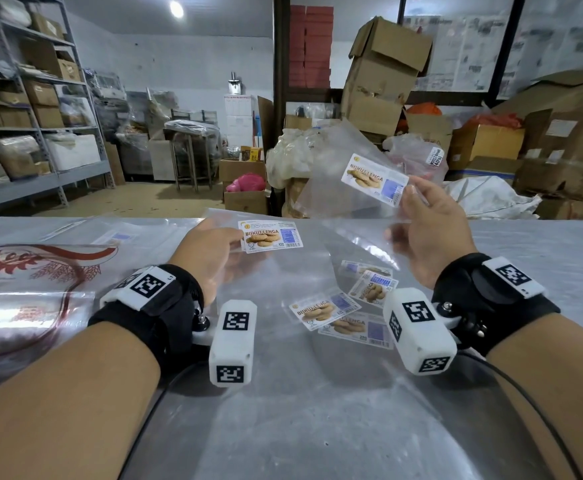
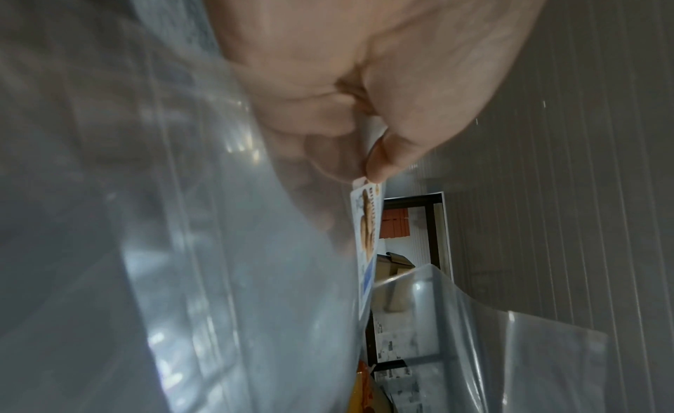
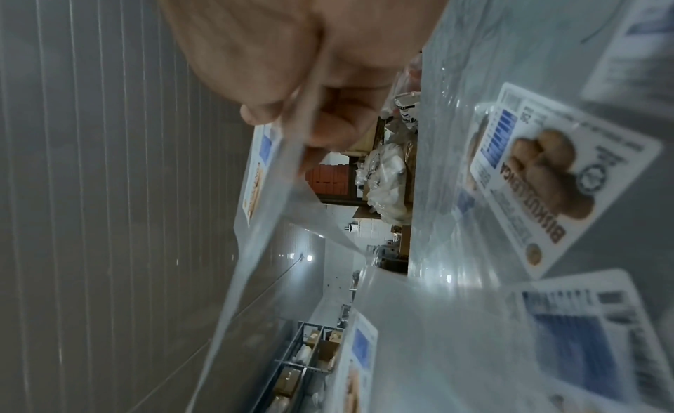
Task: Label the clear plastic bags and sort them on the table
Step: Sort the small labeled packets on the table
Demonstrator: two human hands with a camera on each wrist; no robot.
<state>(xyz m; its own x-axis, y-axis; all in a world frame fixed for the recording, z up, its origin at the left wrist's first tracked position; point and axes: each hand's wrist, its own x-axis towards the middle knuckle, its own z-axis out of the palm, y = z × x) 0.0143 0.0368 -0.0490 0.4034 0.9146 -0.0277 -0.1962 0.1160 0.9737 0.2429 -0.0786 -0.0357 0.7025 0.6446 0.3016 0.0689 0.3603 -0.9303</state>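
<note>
Your right hand (image 3: 291, 64) pinches the edge of a clear plastic bag (image 3: 255, 260) between thumb and fingers, and a white biscuit label (image 3: 261, 171) is stuck on it just below your thumb. To the right, more white rectangular labels showing brown biscuits (image 3: 554, 174) lie on the grey bench (image 3: 638, 240) under clear plastic. Far off stand grey metal shelves of boxes (image 3: 310, 358).

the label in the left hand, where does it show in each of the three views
Head: the label sits at centre, pinched by the left hand above the table.
Left wrist: seen edge-on, centre, under the thumb.
Right wrist: low centre, edge-on, blurred, likely the same one.
Shared landmark: the stack of red boxes, also at and.
</note>
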